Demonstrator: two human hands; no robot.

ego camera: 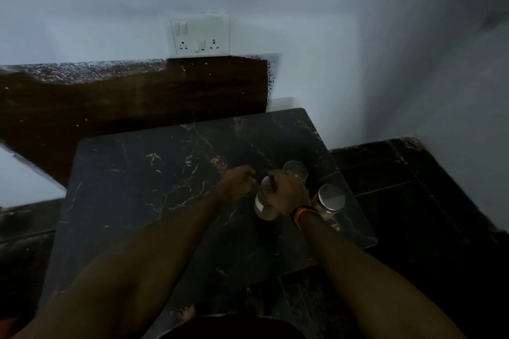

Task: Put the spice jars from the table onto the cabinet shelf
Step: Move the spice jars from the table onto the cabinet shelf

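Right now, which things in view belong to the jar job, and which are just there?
Job:
- tilted jar, with the left hand and right hand on it
- far jar, upright
- near-right jar, upright
- marble table

Just there:
- wall switch and socket plate
- dark wooden board
- orange wristband

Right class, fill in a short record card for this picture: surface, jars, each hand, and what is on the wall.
surface: dark marbled table
jars: three in view, near the table's right side
held jar: tilted jar, between both hands
free jars: far jar; near jar, both upright
left hand: at the held jar's left side
right hand: gripping the held jar, wristband on the wrist
wall: switch and socket plate
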